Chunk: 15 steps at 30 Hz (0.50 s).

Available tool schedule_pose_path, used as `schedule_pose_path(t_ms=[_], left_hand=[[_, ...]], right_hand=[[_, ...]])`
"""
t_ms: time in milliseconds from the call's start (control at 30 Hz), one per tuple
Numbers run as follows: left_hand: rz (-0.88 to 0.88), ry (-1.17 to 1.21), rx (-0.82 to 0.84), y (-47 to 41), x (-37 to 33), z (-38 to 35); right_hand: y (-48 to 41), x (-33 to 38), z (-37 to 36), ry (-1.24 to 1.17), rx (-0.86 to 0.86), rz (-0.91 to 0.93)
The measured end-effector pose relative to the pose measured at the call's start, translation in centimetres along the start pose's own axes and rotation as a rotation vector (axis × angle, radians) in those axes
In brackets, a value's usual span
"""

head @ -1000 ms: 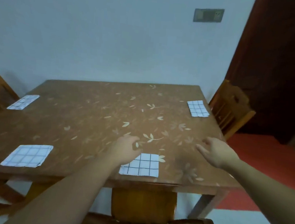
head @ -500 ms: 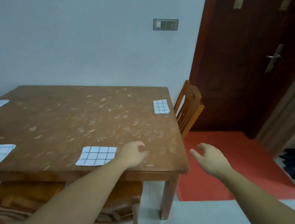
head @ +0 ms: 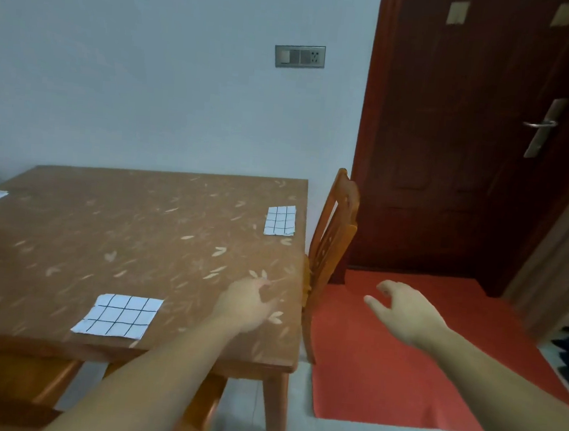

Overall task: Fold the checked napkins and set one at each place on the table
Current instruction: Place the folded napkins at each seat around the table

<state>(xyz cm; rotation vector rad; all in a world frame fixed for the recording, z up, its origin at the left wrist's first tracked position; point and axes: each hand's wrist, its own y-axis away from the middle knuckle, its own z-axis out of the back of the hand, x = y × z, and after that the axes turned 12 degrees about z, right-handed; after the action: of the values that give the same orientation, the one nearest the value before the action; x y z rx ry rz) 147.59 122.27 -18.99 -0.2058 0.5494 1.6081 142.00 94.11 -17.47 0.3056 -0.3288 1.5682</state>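
Head view showed folded checked napkins [head: 117, 316] lying flat at four places on the table [head: 136, 236], likely finishing the task; left hand [head: 245, 310] and right hand [head: 405, 315] held nothing, fingers loosely apart.

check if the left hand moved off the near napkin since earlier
Yes: the left hand shifted right, off the near napkin, toward the right edge of the table.

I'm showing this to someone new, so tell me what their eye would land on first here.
The white checked napkins stand out on the brown table: the near napkin lies flat by the front edge, the far napkin at the right edge beside a wooden chair. Both hands are empty, the left hand over the table's near right corner, the right hand over the red mat before the dark door.
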Motion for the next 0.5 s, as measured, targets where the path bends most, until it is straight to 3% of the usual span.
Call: schedule_pose_path(t_ms=[167,367,500], left_hand=[[0.008,-0.103,-0.137,-6.8,-3.0,-1.9],[0.099,-0.077,-0.095,-13.8,-7.0,-2.5],[0.172,-0.052,-0.154,-18.1,-9.0,-1.9]], right_hand=[[-8.3,-3.4,2.0,0.101,0.034,0.117],[-17.9,-5.9,4.4,0.220,0.070,0.258],[-24.6,-7.3,4.9,0.250,0.103,0.352]])
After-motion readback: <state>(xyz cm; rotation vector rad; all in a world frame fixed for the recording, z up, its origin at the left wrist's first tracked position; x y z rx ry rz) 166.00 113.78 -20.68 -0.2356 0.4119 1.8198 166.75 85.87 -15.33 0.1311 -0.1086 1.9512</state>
